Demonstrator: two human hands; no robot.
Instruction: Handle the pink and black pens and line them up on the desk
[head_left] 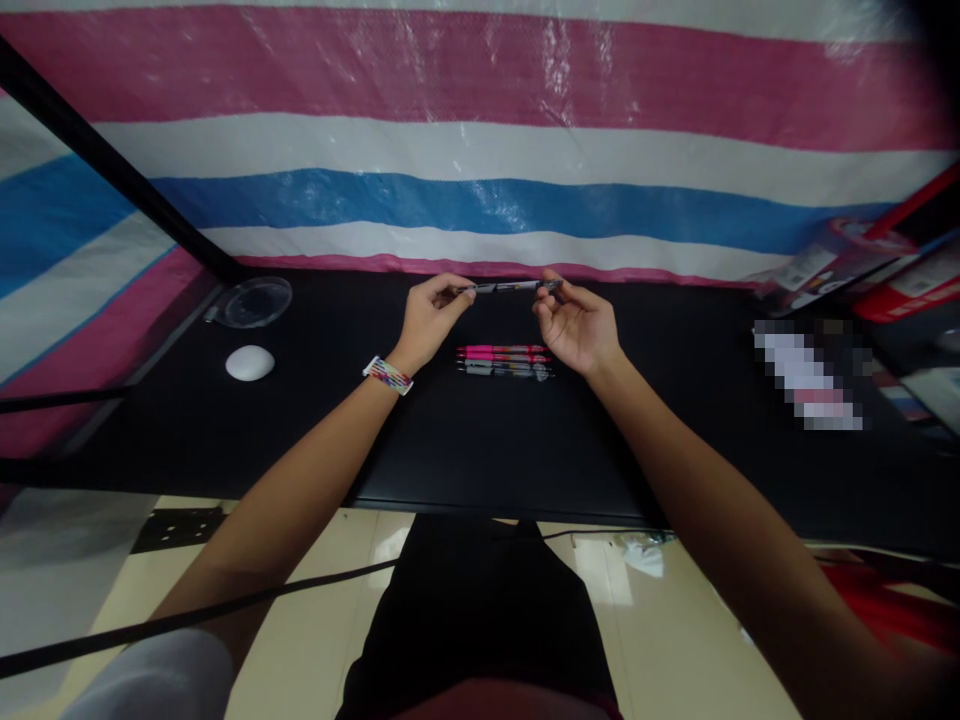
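1. Here, in the head view, a row of pens (503, 356), pink ones behind grey ones, lies side by side on the black table (465, 440); their exact count is hard to tell.
2. The held pen (506, 287) is in the air beyond the row, roughly parallel to it.
3. The left hand (430, 318), beyond the row's left end, pinches one end of the held pen between thumb and forefinger; a multicoloured wristband (388, 375) sits left of the row.
4. The right hand (583, 325), near the row's right end, pinches the other end with thumb and fingertips, the lower fingers curled; the exact finger contact is too dim to tell.
5. Well left of the row lies a white egg-shaped object (250, 363), with a clear round dish (259, 302) just behind it.
6. Well right of the row are a pixelated item (808, 375) and, farther back, a blurred see-through container (817, 265).
7. Behind the row, a striped sheet (480, 80) closes off the table's far side.
8. Left and nearer than the row, a dark strap (195, 610) crosses in front of the left forearm.
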